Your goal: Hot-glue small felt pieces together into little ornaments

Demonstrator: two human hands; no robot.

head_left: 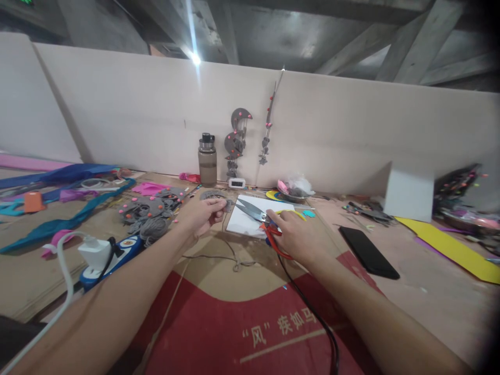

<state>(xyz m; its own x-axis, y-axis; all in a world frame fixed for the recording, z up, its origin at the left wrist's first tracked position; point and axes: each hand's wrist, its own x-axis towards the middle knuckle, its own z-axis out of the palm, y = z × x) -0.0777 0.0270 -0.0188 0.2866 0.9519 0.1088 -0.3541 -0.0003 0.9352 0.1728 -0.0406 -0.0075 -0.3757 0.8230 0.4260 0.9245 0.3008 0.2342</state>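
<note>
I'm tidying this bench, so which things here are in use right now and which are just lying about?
In use: scissors in the right hand; small grey piece pinched in the left hand; white sheet under them.

Lying about: water bottle, black phone, yellow sheet, white plug.

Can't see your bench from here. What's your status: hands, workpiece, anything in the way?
Right hand holds red-handled scissors, blades open. Left hand pinches a small grey felt piece. Blade tips near it, no contact. Black cable runs beneath the right wrist.
</note>
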